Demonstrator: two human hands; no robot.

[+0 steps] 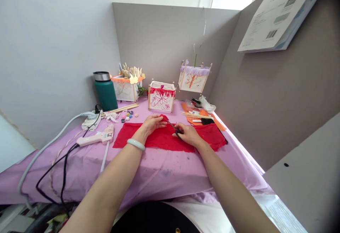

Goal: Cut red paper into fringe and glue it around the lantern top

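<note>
A long piece of red cloth (170,142) lies spread across the table in front of me. My left hand (152,125), with a pale bangle on its wrist, pinches a small bunched piece of red cloth (164,117) above the spread one. Whether the two pieces are joined, I cannot tell. In my right hand (187,133) are black-handled scissors (178,131), their blades pointing up and left at the pinched cloth. Just behind my hands stands a white lantern (161,100) with red fringe and drawn flowers.
A pink glue gun (97,137) with cords lies left, near a green bottle (105,93). Behind are a box of sticks (124,89) and a hanging lantern (193,79) with purple fringe. Small paint pots (128,114) and thin sticks (196,115) lie around the cloth. Grey partitions (170,41) enclose the table.
</note>
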